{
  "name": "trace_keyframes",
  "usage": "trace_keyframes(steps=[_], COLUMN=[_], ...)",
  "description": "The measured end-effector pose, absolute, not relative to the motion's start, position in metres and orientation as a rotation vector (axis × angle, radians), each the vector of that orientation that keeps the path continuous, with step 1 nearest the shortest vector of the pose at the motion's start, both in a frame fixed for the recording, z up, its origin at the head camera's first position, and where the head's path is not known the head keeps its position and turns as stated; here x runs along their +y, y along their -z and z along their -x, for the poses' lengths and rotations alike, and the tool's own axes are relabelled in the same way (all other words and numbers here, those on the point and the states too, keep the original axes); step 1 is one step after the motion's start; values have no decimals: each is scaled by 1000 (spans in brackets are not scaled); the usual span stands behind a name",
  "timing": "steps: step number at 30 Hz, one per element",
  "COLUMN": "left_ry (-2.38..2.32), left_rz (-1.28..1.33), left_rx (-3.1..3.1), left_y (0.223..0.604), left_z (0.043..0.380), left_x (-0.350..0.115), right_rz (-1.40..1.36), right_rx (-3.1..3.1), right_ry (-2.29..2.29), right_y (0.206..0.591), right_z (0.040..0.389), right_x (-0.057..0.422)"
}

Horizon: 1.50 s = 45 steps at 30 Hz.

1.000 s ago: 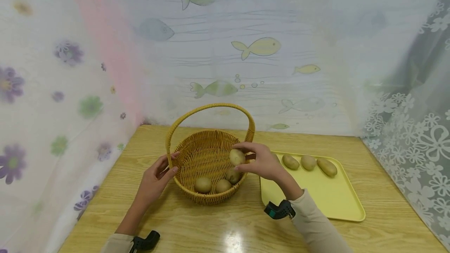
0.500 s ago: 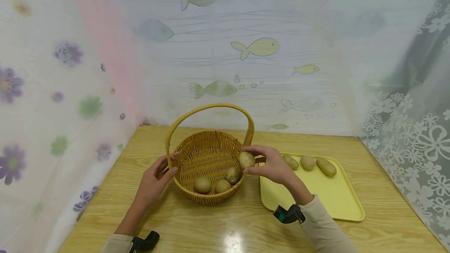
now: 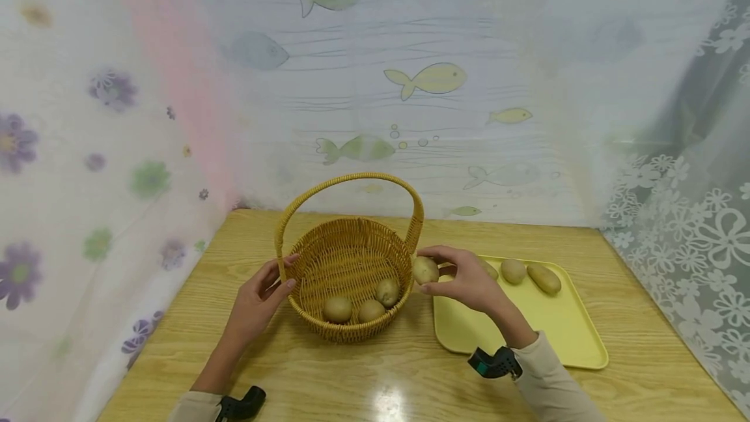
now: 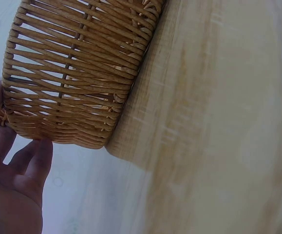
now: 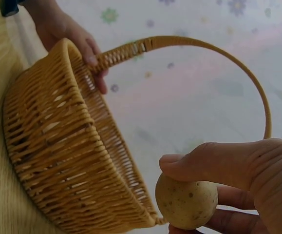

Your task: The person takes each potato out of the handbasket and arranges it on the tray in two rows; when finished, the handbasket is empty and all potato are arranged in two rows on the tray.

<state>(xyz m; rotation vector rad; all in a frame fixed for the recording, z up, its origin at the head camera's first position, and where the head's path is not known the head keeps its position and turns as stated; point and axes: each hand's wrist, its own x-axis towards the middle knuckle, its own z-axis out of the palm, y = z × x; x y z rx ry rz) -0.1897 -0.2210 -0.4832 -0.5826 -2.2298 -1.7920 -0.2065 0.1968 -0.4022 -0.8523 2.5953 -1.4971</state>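
My left hand point(image 3: 254, 308) grips the left rim of a wicker basket point(image 3: 346, 266), at the foot of its tall arched handle. In the left wrist view the fingers of that hand point(image 4: 14, 190) lie against the weave. Between thumb and fingertips, my right hand point(image 3: 473, 284) holds a round potato point(image 3: 425, 270), just outside the basket's right rim. The right wrist view shows this potato point(image 5: 186, 204) with the thumb on top of it. Inside the basket lie three more potatoes, one at left point(image 3: 337, 309), one in the middle point(image 3: 372, 311) and one at right point(image 3: 387, 292).
A yellow tray point(image 3: 527, 324) sits on the wooden table point(image 3: 328, 376) right of the basket. Along its back edge are a round potato point(image 3: 513, 271), a long potato point(image 3: 544, 278) and another potato point(image 3: 489, 268) partly behind my right hand. Patterned curtains point(image 3: 363, 103) surround the table.
My right hand has moved right with the potato, from inside the basket's right side out past the rim toward the tray. The left hand and basket have stayed put.
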Motion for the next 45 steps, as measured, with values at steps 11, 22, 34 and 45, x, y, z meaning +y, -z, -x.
trace_keyframes(steps=[11, 22, 34, 45], left_ry=[1771, 1775, 1767, 1755], left_rz=[573, 564, 579, 584], left_rx=[-2240, -2232, -2240, -2246], left_y=[483, 483, 482, 482], left_z=[188, 188, 188, 189], left_x=[-222, -222, -221, -221], right_rz=[822, 759, 766, 617], right_rx=[2626, 2656, 2708, 2727], right_ry=[1485, 1451, 1382, 1366], right_y=[405, 414, 435, 457], right_z=[203, 199, 198, 194], right_x=[210, 221, 233, 242])
